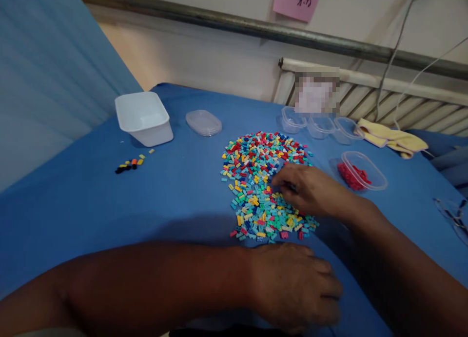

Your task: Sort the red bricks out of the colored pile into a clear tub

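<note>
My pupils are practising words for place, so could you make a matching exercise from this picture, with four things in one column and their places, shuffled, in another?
Things:
1. left hand
2. right hand
3. batch of red toy bricks
4. yellow cloth

Places:
A. beside the row of three clear containers
B. at the mixed-colour brick pile, fingers curled
C. on the near side of that pile
D. in a clear plastic container

Pairs: 1-C, 2-B, 3-D, 4-A

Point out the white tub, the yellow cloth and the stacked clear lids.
White tub (146,136): head view, outer front wall.
Yellow cloth (375,133): head view, left part.
Clear lids (204,121): head view, top lid.
</note>
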Available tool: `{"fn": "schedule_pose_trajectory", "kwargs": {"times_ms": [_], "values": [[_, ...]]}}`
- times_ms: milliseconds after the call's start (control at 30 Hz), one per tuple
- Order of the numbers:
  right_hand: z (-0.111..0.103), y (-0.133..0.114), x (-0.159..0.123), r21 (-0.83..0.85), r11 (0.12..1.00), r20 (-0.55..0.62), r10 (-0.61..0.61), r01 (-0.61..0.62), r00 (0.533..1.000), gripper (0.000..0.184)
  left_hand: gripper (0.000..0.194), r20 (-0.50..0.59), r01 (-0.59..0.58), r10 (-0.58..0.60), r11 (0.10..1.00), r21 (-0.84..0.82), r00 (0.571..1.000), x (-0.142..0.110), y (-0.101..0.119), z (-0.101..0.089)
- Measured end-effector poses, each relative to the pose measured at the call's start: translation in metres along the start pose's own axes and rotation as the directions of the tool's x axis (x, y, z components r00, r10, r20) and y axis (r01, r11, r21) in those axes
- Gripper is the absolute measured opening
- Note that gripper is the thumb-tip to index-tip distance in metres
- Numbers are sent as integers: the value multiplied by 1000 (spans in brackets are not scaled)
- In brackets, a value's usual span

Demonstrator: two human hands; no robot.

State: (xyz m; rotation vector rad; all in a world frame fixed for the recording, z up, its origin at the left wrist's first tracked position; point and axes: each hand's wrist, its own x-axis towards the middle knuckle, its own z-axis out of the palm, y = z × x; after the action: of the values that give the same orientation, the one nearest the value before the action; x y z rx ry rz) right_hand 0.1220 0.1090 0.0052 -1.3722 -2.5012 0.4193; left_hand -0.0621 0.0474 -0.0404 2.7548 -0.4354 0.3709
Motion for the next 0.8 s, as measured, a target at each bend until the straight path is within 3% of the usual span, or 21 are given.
{"fn": "schedule_pose_trajectory", "kwargs": {"times_ms": [133,333,533,667,800], "values": [[-2,-14,3,63,998,51,-26,23,998,18,20,-10,-11,11,1000,-4,1000,1,1,-2],[2,-24,12,-100,994,171,63,-46,983,25,13,-17,-18,18,1000,-3,1000,2,0,-4],[2,-29,10,-202,979,234,17,32,972,25,12,-4,-13,13,1000,-15,1000,3,0,-3],[-3,-25,5,-88,996,171,25,-10,985,14,12,-18,-16,16,1000,-9,1000,2,1,-3],[-30,-7,-17,10,996,-17,94,-94,995,10,16,24,-15,15,1000,-2,1000,1,1,-6]]}}
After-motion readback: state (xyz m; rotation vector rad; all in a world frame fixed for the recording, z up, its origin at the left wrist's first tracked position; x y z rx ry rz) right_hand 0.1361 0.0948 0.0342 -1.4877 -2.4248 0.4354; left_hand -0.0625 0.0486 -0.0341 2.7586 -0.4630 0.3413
